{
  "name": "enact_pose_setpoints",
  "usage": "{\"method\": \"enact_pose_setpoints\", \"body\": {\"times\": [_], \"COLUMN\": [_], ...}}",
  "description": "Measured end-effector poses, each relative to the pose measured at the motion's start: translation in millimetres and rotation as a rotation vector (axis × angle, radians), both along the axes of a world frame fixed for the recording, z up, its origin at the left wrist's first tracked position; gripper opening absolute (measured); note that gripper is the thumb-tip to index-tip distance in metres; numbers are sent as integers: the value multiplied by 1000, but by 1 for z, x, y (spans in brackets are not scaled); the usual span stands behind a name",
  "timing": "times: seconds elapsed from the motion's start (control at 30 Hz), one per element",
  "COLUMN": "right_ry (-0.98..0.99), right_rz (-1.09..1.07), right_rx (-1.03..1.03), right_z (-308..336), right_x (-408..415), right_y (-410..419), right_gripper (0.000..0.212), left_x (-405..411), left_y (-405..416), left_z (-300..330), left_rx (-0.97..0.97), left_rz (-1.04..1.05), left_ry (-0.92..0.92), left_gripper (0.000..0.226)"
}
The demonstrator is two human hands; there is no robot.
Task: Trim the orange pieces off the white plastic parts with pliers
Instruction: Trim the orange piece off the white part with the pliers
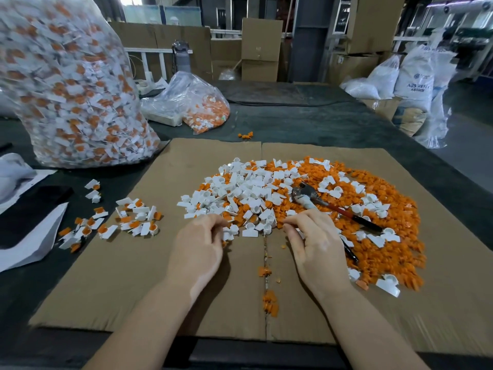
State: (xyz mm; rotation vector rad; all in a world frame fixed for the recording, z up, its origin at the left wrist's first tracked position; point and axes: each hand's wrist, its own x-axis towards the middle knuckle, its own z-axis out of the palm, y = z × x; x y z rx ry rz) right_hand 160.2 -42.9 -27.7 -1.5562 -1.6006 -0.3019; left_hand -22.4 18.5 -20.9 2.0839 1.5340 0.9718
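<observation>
Watching both curled hands at the pile's (306, 204) near edge: left hand (198, 245) pinches a white part (231, 231), right hand's (316, 245) hold I can't tell. Pliers (330, 206) lie on the pile; sorted pieces could remix.

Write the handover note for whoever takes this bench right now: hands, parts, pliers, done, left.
Left hand: fingers curled at the near edge of the pile, seemingly on a white part; grip unclear.
Right hand: same, curled at the pile's edge; contents unclear.
Pliers: lying on the pile, in neither hand.
Done: trimmed white parts and orange offcuts heaped in the mixed pile on the cardboard.
Left: small cluster of untrimmed parts on the cardboard's left side, and the large bag full of them.
</observation>
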Motion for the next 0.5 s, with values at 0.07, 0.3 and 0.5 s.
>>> {"method": "enact_pose_setpoints", "body": {"times": [0.07,0.3,0.5], "right_ry": [13,0,-23], "right_rz": [-39,-228,-367], "right_rx": [0,0,-19], "right_z": [-1,-3,-5], "right_x": [1,1,1], "right_y": [0,1,2], "right_gripper": [2,4,13], "left_x": [-14,-37,-14], "left_y": [3,15,12], "left_z": [0,3,6], "left_rx": [11,5,123], "left_rz": [55,182,141], "left_ry": [76,152,203], "left_gripper": [21,23,13]}}
